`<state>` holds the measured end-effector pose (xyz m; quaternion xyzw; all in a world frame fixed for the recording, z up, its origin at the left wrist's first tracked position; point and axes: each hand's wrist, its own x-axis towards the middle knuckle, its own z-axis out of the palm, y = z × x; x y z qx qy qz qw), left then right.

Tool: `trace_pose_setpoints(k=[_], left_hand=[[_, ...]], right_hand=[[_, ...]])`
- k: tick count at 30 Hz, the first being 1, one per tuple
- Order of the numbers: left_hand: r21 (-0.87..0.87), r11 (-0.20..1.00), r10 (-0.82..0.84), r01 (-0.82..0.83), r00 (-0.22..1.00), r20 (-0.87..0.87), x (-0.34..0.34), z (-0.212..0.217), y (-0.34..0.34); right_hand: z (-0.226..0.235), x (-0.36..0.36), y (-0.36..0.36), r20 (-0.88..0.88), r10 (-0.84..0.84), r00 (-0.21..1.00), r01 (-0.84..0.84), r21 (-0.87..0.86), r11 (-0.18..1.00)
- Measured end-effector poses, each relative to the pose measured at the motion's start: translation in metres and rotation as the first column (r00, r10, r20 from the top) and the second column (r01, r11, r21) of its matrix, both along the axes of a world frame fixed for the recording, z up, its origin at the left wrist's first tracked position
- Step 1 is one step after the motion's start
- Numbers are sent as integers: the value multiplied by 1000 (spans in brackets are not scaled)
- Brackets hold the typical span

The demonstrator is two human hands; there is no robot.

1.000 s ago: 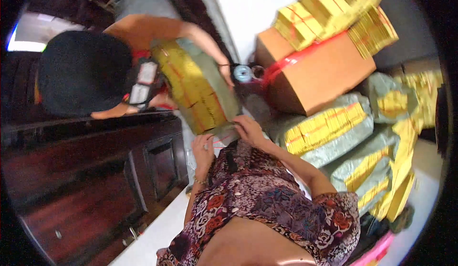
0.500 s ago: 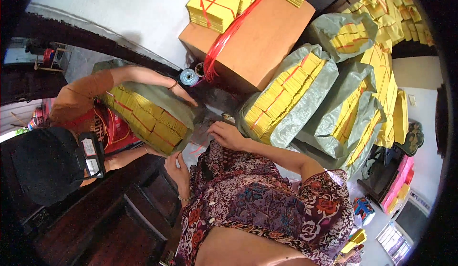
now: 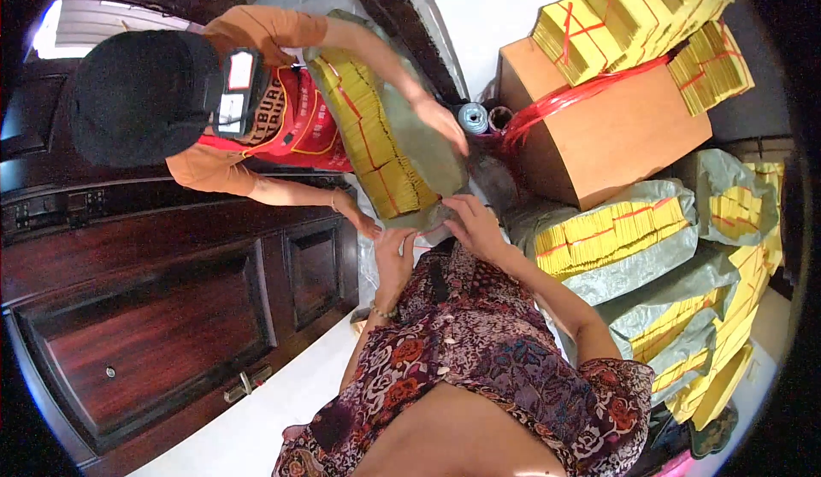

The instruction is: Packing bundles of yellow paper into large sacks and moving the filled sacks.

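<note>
A greenish-grey translucent plastic bag (image 3: pixel 425 137) lies in front of me, packed with a long row of yellow paper bundles (image 3: pixel 369 135) tied with red string. My left hand (image 3: pixel 395 260) pinches the near edge of the bag's film between thumb and fingers. Just to its right, my right hand (image 3: pixel 475 225) has its fingertips closed on the same edge, by the end of the row. Across from me, a person in a black cap (image 3: pixel 141 96) steadies the bag, one hand (image 3: pixel 443 124) over its right side and the other hand (image 3: pixel 361 219) by its lower left corner.
An orange-brown box (image 3: pixel 616 126) at the right carries tied yellow bundles (image 3: pixel 581 36) and red string strands (image 3: pixel 581 96). Several filled bags (image 3: pixel 616 233) stand below it. Spools (image 3: pixel 473 118) sit beside the box. A dark wooden door (image 3: pixel 154 331) fills the left.
My view has turned, so the scene sits differently. My right hand has come onto the bag's edge, close beside my left, which now pinches the film too. The other person still holds the bag.
</note>
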<state>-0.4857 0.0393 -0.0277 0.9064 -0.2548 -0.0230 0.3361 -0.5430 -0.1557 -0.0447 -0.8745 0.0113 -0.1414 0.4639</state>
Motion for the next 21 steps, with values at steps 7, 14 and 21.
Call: trace_pose_setpoints(k=[7,14,21], left_hand=[[-25,999,43,-43,999,6,5,1,5],[-57,998,23,-23,1000,0,5,1,1],[-21,1000,3,-2,1000,19,5,5,6]], right_hand=[[-3,5,3,-20,8,1000,-8,-5,1000],[0,24,-1,81,103,991,-81,-233,969],[21,39,-7,32,120,992,-103,-325,940]])
